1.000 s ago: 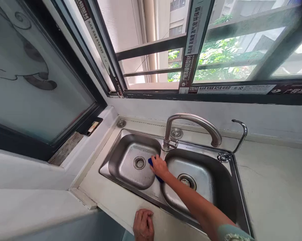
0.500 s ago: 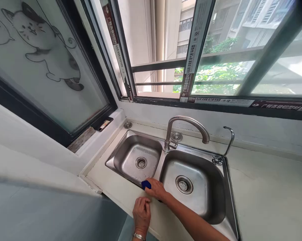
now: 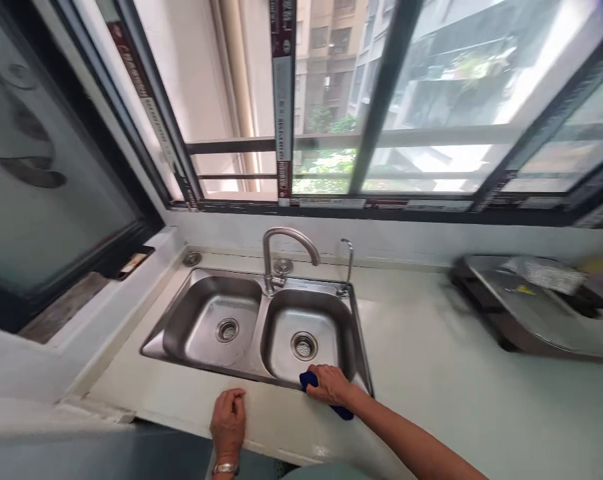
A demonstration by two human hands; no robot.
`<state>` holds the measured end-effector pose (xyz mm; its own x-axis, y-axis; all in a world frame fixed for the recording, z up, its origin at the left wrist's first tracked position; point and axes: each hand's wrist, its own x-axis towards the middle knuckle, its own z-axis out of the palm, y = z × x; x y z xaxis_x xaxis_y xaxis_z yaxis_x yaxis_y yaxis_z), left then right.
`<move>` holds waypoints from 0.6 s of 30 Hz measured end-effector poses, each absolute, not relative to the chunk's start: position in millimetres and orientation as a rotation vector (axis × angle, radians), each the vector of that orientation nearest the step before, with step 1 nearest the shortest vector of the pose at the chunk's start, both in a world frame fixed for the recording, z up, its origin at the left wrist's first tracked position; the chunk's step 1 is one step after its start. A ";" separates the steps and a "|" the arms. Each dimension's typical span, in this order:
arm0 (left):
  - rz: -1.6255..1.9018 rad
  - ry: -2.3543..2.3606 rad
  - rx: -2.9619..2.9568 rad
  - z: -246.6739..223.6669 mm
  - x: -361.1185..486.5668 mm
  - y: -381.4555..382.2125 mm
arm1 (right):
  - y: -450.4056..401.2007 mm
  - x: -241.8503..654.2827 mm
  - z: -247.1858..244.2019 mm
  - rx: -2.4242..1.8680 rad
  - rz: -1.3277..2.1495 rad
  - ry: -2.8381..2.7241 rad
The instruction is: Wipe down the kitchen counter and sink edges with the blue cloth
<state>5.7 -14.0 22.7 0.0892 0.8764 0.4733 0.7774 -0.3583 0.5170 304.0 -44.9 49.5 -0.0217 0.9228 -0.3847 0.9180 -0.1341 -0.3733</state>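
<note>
My right hand (image 3: 330, 385) is closed around a dark blue cloth (image 3: 342, 412) and presses it on the front rim of the right basin. Part of the cloth pokes out past the fingers, and another part hangs below the palm. My left hand (image 3: 228, 419) rests on the counter's front edge with nothing visible in it, its fingers loosely bent. A metal watch band is on that wrist. The stainless steel double sink (image 3: 255, 360) lies just beyond both hands, a drain showing in each basin.
A curved tap (image 3: 290, 233) stands behind the sink, with a thinner spout (image 3: 350, 260) to its right. Farther right on the pale counter (image 3: 421, 393) sits a glass-topped stove (image 3: 546, 320) with foil on it. Windows line the back, and a dark-framed pane (image 3: 56, 200) stands at left.
My right hand has slid the cloth rightward along the sink's front rim, from the left basin to the right one. The view has turned right, bringing the stove in.
</note>
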 end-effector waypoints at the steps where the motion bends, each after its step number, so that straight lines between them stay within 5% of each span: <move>1: 1.120 1.689 2.226 20.9 5.0 -12.0 | -53.0 313.5 51.1 -2.230 0.852 -2.050; 18: 1.143 1.700 2.017 23.5 -23.1 -18.1 | -120.3 386.0 58.6 -2.418 0.580 -2.102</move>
<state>-23.1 -18.1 23.5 0.0027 0.9199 0.3921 0.7101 -0.2779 0.6470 386.0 -120.3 58.6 0.1061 0.9354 -0.3372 0.9761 -0.1627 -0.1443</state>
